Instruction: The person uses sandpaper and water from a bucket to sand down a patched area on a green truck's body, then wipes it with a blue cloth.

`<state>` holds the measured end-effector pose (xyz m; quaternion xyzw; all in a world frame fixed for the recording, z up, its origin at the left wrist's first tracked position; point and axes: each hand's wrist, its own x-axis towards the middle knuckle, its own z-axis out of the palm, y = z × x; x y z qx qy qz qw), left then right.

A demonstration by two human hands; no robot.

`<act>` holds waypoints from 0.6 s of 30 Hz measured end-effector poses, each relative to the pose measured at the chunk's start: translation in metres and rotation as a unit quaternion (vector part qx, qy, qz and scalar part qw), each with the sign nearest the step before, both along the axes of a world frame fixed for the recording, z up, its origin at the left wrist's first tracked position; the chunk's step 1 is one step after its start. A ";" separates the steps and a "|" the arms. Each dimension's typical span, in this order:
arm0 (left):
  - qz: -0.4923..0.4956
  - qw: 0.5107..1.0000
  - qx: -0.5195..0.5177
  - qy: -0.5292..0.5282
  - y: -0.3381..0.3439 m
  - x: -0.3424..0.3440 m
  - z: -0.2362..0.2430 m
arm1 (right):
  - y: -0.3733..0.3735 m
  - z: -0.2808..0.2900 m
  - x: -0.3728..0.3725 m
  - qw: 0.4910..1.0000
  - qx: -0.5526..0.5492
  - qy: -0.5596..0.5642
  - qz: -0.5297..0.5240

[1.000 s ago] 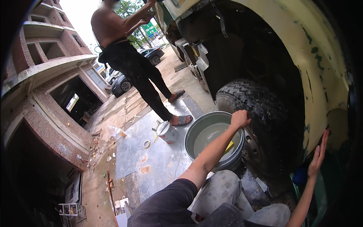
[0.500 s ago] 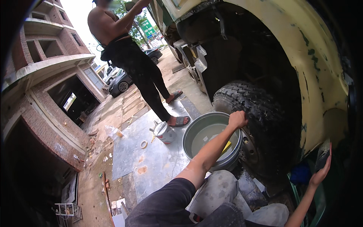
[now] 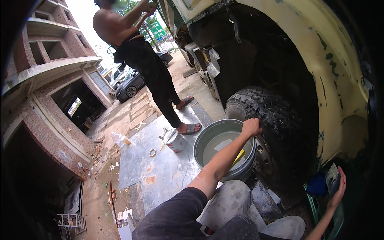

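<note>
My left hand (image 3: pixel 251 127) is closed at the right rim of a round grey-green tub (image 3: pixel 197 154), against the tread of a black tyre (image 3: pixel 262 100). What its fingers grip is hidden. Cloudy water fills the tub, with a flat yellow piece (image 3: pixel 239 157) in it. At the lower right, my right hand (image 3: pixel 339 188) holds a dark grey sheet, apparently sandpaper (image 3: pixel 332 179), flat along its fingers. The sheet is just below the cream-coloured, patchy wheel arch panel (image 3: pixel 340 80), beside a blue bundle (image 3: pixel 317 184) by a green panel (image 3: pixel 346 212).
A co-worker (image 3: pixel 148 72) stands beyond the tub, arms raised to the vehicle. On a metal sheet (image 3: pixel 168 176) are a paint can (image 3: pixel 175 141) and a tape roll (image 3: pixel 152 153). A plastic bag (image 3: pixel 119 139) lies farther left. Parked cars (image 3: pixel 132 86) and a brick building (image 3: pixel 52 104) stand behind.
My right hand has moved down with the grey sheet, away from the lower edge of the cream panel. The co-worker's arms have shifted. My left hand stays in place.
</note>
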<state>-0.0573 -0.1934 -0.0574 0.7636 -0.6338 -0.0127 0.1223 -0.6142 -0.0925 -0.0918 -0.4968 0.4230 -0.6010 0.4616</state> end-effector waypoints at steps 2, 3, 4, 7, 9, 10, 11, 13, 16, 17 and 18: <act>0.002 1.000 0.000 -0.004 0.000 -0.001 -0.001 | 0.007 0.011 0.006 0.998 0.013 0.054 0.028; 0.003 1.000 0.001 -0.003 0.000 -0.002 0.000 | 0.011 0.015 0.009 0.995 0.008 0.093 0.040; 0.005 1.000 0.003 -0.003 0.001 -0.003 -0.001 | 0.015 0.019 0.012 0.990 0.004 0.133 0.052; 0.005 1.000 0.002 0.007 -0.001 -0.005 0.000 | 0.021 0.030 0.013 0.978 0.004 0.174 0.113; 0.002 1.000 0.004 0.006 -0.003 -0.003 -0.001 | 0.022 0.025 0.014 0.988 -0.012 0.108 0.108; 0.005 1.000 0.005 0.004 -0.002 -0.004 -0.001 | 0.025 0.034 0.015 0.987 -0.020 0.105 0.117; 0.008 1.000 0.006 0.002 -0.001 -0.004 -0.001 | 0.028 0.045 0.018 0.986 -0.028 0.103 0.126; 0.004 1.000 0.003 0.008 -0.002 -0.002 0.001 | 0.033 0.059 0.016 0.977 -0.048 0.158 0.133; -0.005 1.000 -0.004 0.017 -0.002 -0.001 0.003 | 0.031 0.047 0.022 0.925 -0.054 0.344 0.154; -0.006 1.000 -0.005 0.021 -0.002 -0.002 0.003 | 0.030 0.037 0.031 0.911 -0.031 0.384 0.149; -0.007 1.000 -0.002 0.026 0.000 0.000 0.003 | 0.028 0.031 0.043 0.894 -0.022 0.421 0.150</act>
